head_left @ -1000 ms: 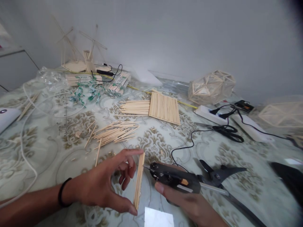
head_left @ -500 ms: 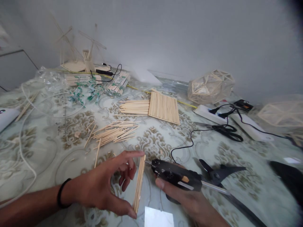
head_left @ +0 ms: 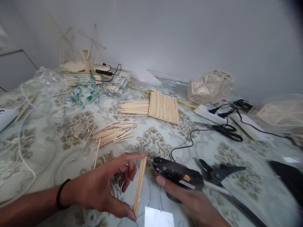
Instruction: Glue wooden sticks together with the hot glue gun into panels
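Between the thumb and forefinger of my left hand (head_left: 104, 186) is a narrow strip of wooden sticks (head_left: 139, 186), gripped by its two ends and tilted slightly. My right hand (head_left: 187, 198) is wrapped round a black hot glue gun (head_left: 177, 173). Its metal nozzle points left, close to the strip's upper end; whether it touches, I cannot tell. A pale glue stick (head_left: 216, 187) protrudes from the back of the gun. Beyond my left hand lies a loose pile of short wooden sticks (head_left: 115, 132).
A square stick panel (head_left: 163, 107) lies mid-table beside longer sticks (head_left: 134, 107). Black scissors (head_left: 227, 132), pliers-like cutters (head_left: 220, 173) and a white power strip (head_left: 210, 114) are on the right. Behind them stands a geometric stick frame (head_left: 210, 86). Packaged sticks (head_left: 118, 83) lie at the back.
The glue gun in my right hand has shifted slightly right and its nozzle stays near the strip's upper end. My left hand keeps its hold, with the strip almost unmoved.
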A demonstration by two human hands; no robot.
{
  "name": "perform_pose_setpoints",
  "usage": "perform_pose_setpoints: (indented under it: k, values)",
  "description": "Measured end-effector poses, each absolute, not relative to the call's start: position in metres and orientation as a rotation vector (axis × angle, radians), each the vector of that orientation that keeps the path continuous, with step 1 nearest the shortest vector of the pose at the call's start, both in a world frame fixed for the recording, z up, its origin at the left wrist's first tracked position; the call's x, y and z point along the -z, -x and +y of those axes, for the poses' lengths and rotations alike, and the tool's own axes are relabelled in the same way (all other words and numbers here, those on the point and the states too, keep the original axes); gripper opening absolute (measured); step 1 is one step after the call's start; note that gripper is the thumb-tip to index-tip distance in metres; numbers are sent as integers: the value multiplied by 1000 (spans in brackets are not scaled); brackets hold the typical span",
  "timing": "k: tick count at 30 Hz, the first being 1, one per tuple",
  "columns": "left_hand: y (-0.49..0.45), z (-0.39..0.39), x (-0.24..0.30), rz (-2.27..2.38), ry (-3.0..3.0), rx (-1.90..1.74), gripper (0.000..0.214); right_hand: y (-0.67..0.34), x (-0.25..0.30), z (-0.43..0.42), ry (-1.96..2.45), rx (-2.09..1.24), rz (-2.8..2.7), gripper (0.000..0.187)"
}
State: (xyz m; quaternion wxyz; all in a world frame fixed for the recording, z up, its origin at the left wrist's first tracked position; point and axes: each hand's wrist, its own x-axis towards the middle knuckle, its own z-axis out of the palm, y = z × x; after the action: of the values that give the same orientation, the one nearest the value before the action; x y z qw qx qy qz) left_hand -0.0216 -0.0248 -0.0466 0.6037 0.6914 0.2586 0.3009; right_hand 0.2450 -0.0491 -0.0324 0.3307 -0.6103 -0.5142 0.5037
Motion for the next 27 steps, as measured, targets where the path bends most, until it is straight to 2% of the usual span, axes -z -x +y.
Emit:
perform_pose_setpoints:
  k: [8,12,16,19,22,25,27]
  values:
    - [22,-23,42,601,-1619,-691,105,-239,34,-42,1526,-1274,-1284,42]
    - [21,-24,40,582,-1623,-691,102,-255,28,-19,1665,-926,-1518,32]
    - [19,-26,43,594,-1652,-561,100,-282,34,7,1899,-549,-1642,35]
    - [18,-23,46,637,-1816,-422,90,-295,47,18,1855,-394,-1678,37]
    - [16,-20,45,666,-1956,-331,76,-299,54,22,1794,-450,-1745,41]
    - [15,-18,42,667,-1986,-324,75,-297,42,20,1743,-519,-1801,49]
    - [15,-17,41,659,-1988,-327,77,-288,29,18,1658,-496,-1842,45]
